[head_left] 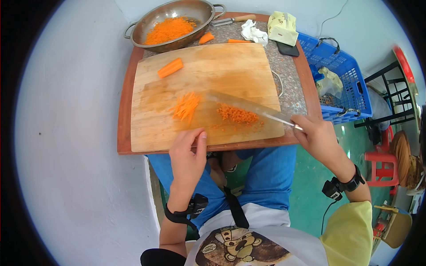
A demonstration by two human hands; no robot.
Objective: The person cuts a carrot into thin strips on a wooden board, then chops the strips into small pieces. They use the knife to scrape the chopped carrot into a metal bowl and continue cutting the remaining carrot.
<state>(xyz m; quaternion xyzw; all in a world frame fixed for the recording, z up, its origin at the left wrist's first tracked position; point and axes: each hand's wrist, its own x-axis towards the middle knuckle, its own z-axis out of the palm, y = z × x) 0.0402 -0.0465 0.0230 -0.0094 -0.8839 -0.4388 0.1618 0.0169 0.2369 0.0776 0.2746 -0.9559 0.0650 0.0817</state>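
My right hand (316, 135) is wrapped round the handle of a kitchen knife (253, 107). Its broad blade reaches left over the wooden cutting board (230, 62), just behind a heap of finely chopped carrot (237, 114). Left of the blade tip lies a small pile of carrot strips (185, 105). My left hand (188, 153) is at the board's front edge, below the strips, with fingers curled in and the thumb against the forefinger; nothing shows in it. A thick carrot piece (170, 68) rests toward the board's back left.
Behind the board, a metal pan (141, 33) holds chopped carrot. Carrot ends (206, 38), a wooden-handled tool (233, 20), crumpled tissue (254, 33), a tissue pack (282, 27) and a dark phone (287, 49) lie nearby. A blue crate (350, 66) stands right; a wall borders the left.
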